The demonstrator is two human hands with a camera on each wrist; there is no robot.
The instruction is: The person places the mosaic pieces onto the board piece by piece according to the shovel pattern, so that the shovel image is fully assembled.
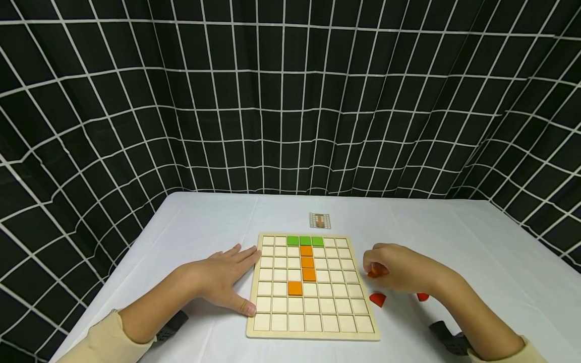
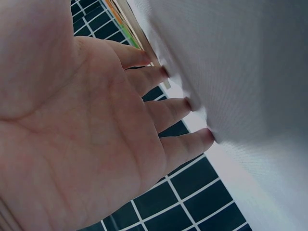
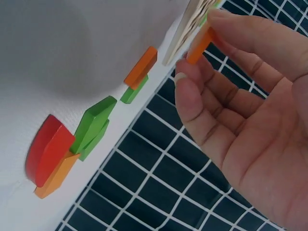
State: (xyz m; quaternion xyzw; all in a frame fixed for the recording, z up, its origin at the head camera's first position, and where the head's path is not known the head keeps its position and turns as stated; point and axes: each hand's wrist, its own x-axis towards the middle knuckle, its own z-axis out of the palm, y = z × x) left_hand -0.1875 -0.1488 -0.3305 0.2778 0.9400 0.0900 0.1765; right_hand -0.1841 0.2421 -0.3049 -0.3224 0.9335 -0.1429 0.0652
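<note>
A wooden grid board (image 1: 313,321) lies on the table, with three green tiles (image 1: 305,241) in its far row. Below them runs a column of three orange tiles (image 1: 307,262), and another orange tile (image 1: 295,288) sits lower and one column left. My left hand (image 1: 222,277) rests with spread fingers at the board's left edge, the thumb touching it. Right of the board, my right hand (image 1: 399,267) pinches an orange tile (image 3: 199,47) between thumb and fingers, above the table. That hand hides some loose pieces from the head view.
Loose on the table near the right hand are a red curved-edged piece (image 3: 48,151), green pieces (image 3: 94,120) and orange pieces (image 3: 142,66). Another red piece (image 1: 378,299) lies beside the board. A small picture card (image 1: 320,221) lies beyond the board. Black gridded curtains (image 1: 281,101) surround the table.
</note>
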